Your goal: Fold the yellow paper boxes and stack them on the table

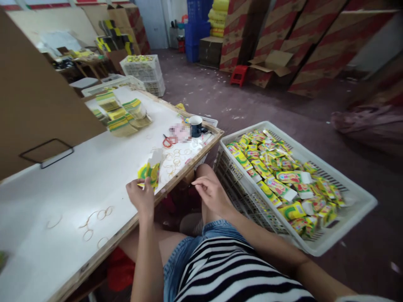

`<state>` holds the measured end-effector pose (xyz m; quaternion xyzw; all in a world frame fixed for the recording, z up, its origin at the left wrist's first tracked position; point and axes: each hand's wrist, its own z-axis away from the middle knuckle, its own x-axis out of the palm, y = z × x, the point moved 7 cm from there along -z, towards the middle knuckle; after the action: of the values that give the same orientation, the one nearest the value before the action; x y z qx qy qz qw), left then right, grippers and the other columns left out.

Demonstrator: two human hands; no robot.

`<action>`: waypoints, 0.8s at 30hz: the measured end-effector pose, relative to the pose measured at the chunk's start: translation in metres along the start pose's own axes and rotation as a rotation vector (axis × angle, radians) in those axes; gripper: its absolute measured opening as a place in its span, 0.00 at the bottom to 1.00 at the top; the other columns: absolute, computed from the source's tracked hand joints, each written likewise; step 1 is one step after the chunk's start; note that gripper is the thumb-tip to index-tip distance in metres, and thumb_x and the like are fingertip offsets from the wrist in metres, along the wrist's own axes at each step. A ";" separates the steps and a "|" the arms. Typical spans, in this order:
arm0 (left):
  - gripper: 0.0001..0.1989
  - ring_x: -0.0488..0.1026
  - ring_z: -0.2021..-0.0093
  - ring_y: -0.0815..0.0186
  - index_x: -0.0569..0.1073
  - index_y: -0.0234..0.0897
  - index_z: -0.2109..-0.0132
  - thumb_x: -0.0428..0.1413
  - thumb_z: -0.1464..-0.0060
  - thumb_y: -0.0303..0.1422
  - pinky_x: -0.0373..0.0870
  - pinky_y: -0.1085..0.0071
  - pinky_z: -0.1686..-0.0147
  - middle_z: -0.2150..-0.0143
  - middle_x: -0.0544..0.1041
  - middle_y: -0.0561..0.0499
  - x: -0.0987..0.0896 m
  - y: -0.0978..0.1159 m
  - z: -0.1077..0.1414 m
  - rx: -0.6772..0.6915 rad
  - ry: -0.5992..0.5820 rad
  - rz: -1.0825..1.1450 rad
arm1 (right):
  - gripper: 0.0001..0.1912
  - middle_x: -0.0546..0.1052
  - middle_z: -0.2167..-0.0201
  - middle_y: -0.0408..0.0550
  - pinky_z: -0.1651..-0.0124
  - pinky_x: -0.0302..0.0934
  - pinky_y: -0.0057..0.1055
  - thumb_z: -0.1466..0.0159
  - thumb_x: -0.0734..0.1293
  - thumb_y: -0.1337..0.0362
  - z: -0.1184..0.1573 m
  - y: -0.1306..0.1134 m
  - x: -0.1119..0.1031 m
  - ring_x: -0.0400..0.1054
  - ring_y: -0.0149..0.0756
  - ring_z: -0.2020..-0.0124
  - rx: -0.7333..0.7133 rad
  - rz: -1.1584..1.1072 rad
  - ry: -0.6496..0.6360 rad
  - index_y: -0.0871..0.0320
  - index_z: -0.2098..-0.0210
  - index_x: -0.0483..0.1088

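My left hand (141, 198) is closed around the lower end of a yellow-and-green packet (152, 173), just above the white table (126, 188). A pale, whitish part sticks up at the packet's far end. My right hand (211, 193) is over my knee, off the table's wooden edge. Its fingers are curled together, and nothing shows between them. Thin tan rubber bands (176, 161) lie scattered beyond the packet, and more loose bands (88, 235) lie nearer on the left. Several stacked bundles of yellow-and-green packets (121, 123) stand farther back on the table.
At my right stands a white plastic crate (346, 235) filled with small yellow packets (267, 167). A dark mug (195, 129) and red-handled scissors (168, 143) are by the table's far corner. A cardboard sheet (40, 92) rises at left. Tall cartons (239, 33) and a red stool (239, 75) stand behind.
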<state>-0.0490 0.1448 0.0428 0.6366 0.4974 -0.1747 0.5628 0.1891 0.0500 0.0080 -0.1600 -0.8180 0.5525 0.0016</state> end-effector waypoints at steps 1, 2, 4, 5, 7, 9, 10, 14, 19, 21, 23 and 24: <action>0.08 0.70 0.64 0.62 0.68 0.35 0.63 0.51 0.42 0.37 0.68 0.65 0.58 0.62 0.71 0.47 -0.003 0.009 0.011 0.036 -0.009 0.056 | 0.11 0.76 0.54 0.52 0.56 0.68 0.33 0.33 0.61 0.66 -0.003 -0.012 0.004 0.71 0.37 0.55 -0.055 -0.008 0.015 0.56 0.54 0.73; 0.09 0.69 0.69 0.64 0.66 0.36 0.64 0.51 0.42 0.38 0.68 0.67 0.63 0.66 0.71 0.50 -0.005 0.020 0.023 0.100 -0.019 0.202 | 0.14 0.74 0.48 0.53 0.51 0.68 0.35 0.33 0.61 0.66 -0.006 -0.023 0.008 0.69 0.39 0.49 -0.120 -0.003 0.026 0.56 0.49 0.70; 0.10 0.67 0.72 0.66 0.66 0.38 0.66 0.54 0.44 0.39 0.65 0.71 0.68 0.72 0.68 0.54 -0.005 0.043 0.050 0.249 -0.103 0.429 | 0.21 0.68 0.40 0.55 0.40 0.61 0.40 0.34 0.62 0.67 -0.011 -0.040 0.018 0.62 0.41 0.39 -0.225 0.021 0.002 0.56 0.41 0.63; 0.10 0.67 0.72 0.67 0.65 0.38 0.67 0.55 0.44 0.39 0.65 0.72 0.69 0.72 0.68 0.55 -0.003 0.051 0.062 0.293 -0.155 0.508 | 0.23 0.67 0.39 0.56 0.36 0.57 0.41 0.34 0.62 0.67 -0.012 -0.044 0.021 0.59 0.41 0.37 -0.256 0.022 -0.015 0.56 0.39 0.60; 0.10 0.68 0.71 0.68 0.65 0.38 0.67 0.55 0.44 0.39 0.66 0.73 0.69 0.72 0.69 0.55 -0.001 0.057 0.081 0.281 -0.182 0.621 | 0.24 0.68 0.42 0.56 0.37 0.58 0.41 0.34 0.62 0.68 -0.014 -0.045 0.024 0.61 0.41 0.39 -0.252 0.010 -0.030 0.56 0.39 0.59; 0.11 0.68 0.71 0.68 0.66 0.38 0.67 0.57 0.44 0.40 0.66 0.74 0.69 0.72 0.69 0.55 0.006 0.057 0.090 0.217 -0.254 0.719 | 0.21 0.69 0.47 0.55 0.45 0.65 0.38 0.35 0.63 0.68 -0.013 -0.038 0.018 0.66 0.40 0.46 -0.192 0.001 0.011 0.56 0.43 0.61; 0.12 0.69 0.70 0.68 0.67 0.38 0.67 0.58 0.46 0.41 0.67 0.75 0.68 0.72 0.70 0.55 0.012 0.057 0.093 0.179 -0.340 0.780 | 0.19 0.70 0.50 0.54 0.50 0.67 0.36 0.36 0.63 0.68 -0.011 -0.034 0.013 0.68 0.40 0.50 -0.159 -0.002 0.047 0.56 0.46 0.62; 0.17 0.75 0.66 0.64 0.73 0.36 0.64 0.64 0.53 0.45 0.71 0.71 0.63 0.69 0.76 0.51 0.046 0.064 0.110 -0.048 -0.905 1.083 | 0.14 0.69 0.64 0.46 0.63 0.65 0.30 0.37 0.65 0.64 -0.007 -0.026 0.000 0.67 0.34 0.65 -0.087 -0.116 0.116 0.56 0.52 0.62; 0.23 0.78 0.59 0.54 0.78 0.33 0.60 0.67 0.58 0.46 0.74 0.63 0.58 0.65 0.80 0.44 0.062 0.071 0.129 -0.222 -1.250 1.232 | 0.09 0.64 0.72 0.39 0.72 0.57 0.25 0.37 0.65 0.63 -0.003 -0.023 0.000 0.60 0.28 0.75 -0.025 -0.236 0.053 0.56 0.58 0.64; 0.22 0.78 0.60 0.55 0.78 0.33 0.60 0.68 0.59 0.43 0.75 0.64 0.58 0.65 0.81 0.45 0.066 0.072 0.130 -0.238 -1.223 1.244 | 0.09 0.65 0.70 0.41 0.72 0.57 0.26 0.37 0.64 0.62 -0.001 -0.022 -0.007 0.59 0.28 0.75 -0.013 -0.210 0.107 0.56 0.57 0.64; 0.21 0.79 0.62 0.57 0.77 0.34 0.61 0.69 0.59 0.42 0.75 0.65 0.60 0.67 0.81 0.47 0.071 0.069 0.127 -0.272 -1.109 1.247 | 0.14 0.67 0.63 0.45 0.67 0.60 0.28 0.38 0.65 0.62 0.003 -0.020 -0.018 0.60 0.30 0.71 -0.001 -0.151 0.229 0.56 0.52 0.64; 0.21 0.79 0.63 0.58 0.76 0.34 0.61 0.69 0.60 0.43 0.76 0.65 0.61 0.69 0.80 0.48 0.073 0.066 0.125 -0.286 -1.039 1.246 | 0.17 0.68 0.61 0.47 0.64 0.61 0.29 0.39 0.65 0.62 0.005 -0.017 -0.022 0.61 0.31 0.69 0.014 -0.127 0.267 0.56 0.51 0.64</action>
<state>0.0809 0.0738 -0.0167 0.5562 -0.2535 -0.0378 0.7906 0.2045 0.0340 0.0258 -0.1802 -0.8150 0.5309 0.1465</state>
